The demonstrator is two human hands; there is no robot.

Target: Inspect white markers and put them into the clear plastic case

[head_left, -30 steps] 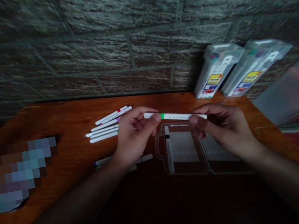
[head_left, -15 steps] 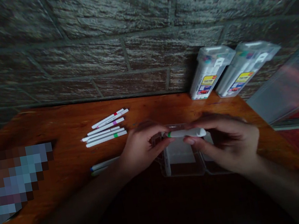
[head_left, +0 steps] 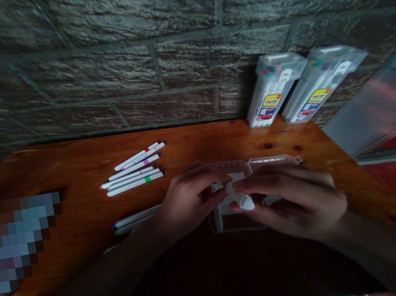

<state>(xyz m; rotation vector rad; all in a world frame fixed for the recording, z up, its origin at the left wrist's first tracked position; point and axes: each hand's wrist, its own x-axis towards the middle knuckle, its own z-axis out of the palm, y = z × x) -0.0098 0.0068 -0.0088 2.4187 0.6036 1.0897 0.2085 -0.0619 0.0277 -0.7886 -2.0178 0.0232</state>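
Observation:
A white marker [head_left: 240,196] is held between my two hands, one rounded end tilted toward me and to the right. My left hand [head_left: 191,197] is closed, with thumb and fingertips pinched at the marker's far end. On the near part of the same marker, my right hand [head_left: 302,196] closes its thumb and fingers. Beneath both hands lies an open clear plastic case [head_left: 240,223], with a white marker [head_left: 218,216] along its left side. The right hand covers much of the case's right half.
White markers [head_left: 135,180] with coloured bands lie left of centre; more markers [head_left: 134,218] are partly under my left forearm. Two filled clear marker cases [head_left: 269,97] lean against the stone wall [head_left: 183,64]. A blurred-out object [head_left: 26,239] sits at the wooden table's left.
The marker has turned from lying nearly level to pointing down toward me. My right hand has shifted slightly left and down. The view has moved a little.

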